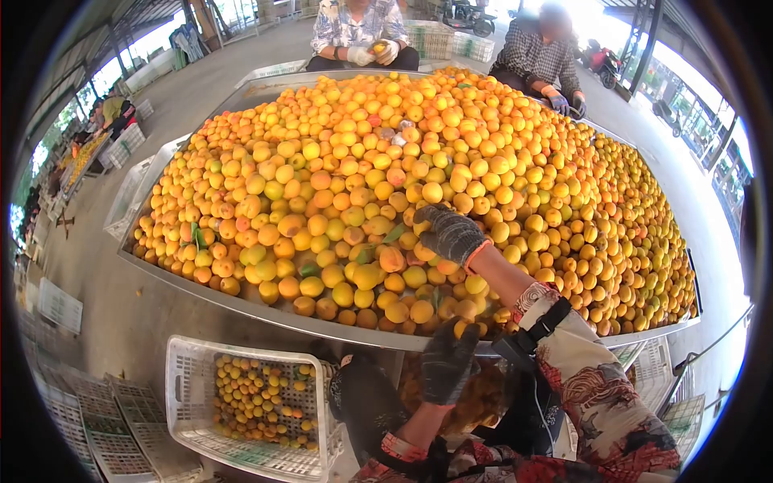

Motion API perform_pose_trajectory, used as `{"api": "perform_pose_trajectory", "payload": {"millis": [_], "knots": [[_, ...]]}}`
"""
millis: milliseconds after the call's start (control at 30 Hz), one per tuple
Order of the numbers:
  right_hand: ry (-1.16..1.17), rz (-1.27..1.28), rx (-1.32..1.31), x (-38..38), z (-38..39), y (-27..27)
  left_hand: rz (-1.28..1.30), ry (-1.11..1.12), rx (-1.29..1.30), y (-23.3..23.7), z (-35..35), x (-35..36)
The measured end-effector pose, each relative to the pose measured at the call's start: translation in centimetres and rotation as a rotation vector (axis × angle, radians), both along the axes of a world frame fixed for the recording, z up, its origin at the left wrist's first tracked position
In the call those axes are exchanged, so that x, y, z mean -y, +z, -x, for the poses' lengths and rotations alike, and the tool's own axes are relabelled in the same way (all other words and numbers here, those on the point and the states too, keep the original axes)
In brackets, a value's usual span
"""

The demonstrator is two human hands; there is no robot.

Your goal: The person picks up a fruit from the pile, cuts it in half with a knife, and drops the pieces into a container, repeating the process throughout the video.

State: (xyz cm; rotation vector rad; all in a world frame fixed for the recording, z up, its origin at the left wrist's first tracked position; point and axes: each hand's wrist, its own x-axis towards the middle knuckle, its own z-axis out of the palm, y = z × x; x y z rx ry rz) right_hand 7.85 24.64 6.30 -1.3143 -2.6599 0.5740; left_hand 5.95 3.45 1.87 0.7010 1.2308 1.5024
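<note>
- Apricots (338, 185) lie heaped across the steel tabletop (266, 310); more fill a white crate (181, 386) on the floor by its near edge.
- Gloved right hand (451, 233) rests palm down on the heap, fingers curled over fruit; I cannot tell whether it grips one.
- Gloved left hand (447, 364) hangs at the near edge, fingers loosely bent; what it holds is unclear.
- Likely step: picking through the heap. The next move calls for closing on one fruit without rolling its neighbours.
- No writing is readable.
</note>
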Motion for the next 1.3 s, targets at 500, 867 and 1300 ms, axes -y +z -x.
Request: {"api": "perform_pose_trajectory", "payload": {"millis": [500,867,1300], "knots": [[-0.151,0.154,-0.684,3.2,2.1,-0.4,-0.166,-0.005,-0.214,-1.8,0.0,0.3],[0.159,-0.117,-0.073,5.2,12.2,2.1,-0.17,0.37,-1.177,-5.7,-1.7,0.6],[-0.097,-0.153,0.257,-0.6,13.3,-0.8,0.104,0.637,-2.11,-11.2,-5.5,0.8]]}}
